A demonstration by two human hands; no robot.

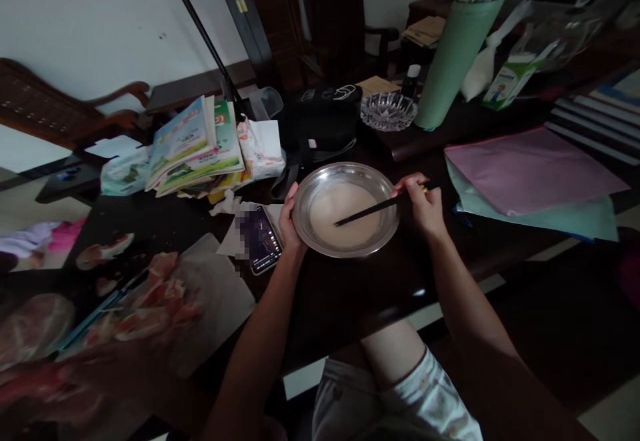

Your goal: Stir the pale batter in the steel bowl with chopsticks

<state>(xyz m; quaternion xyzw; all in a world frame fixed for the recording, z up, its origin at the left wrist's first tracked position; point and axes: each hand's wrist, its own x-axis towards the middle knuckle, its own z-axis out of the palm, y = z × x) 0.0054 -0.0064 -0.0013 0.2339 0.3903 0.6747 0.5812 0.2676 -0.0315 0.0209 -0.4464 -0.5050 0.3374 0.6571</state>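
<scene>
A round stainless steel bowl (345, 250) rests on the dark table near its front edge, with a cloudy, off-white liquid (343, 204) inside. My left hand (290, 224) grips the bowl's left side, its fingers around the outer rim. Dark chopsticks (367, 211) are held in my right hand (424, 206) at the bowl's right side. They slope down to the left, and their tips reach the liquid. The right fingers are close to the rim; whether they touch it I cannot tell. Just left of my left hand lies a phone (264, 241) with its screen lit.
Stacked books (193, 141) and a tissue pack (260, 147) stand at back left. Behind the bowl are a black bag (320, 124), a glass ashtray (387, 113) and a tall green flask (447, 61). Plastic folders (530, 171) lie right. Peel-like scraps (155, 301) cover the left side.
</scene>
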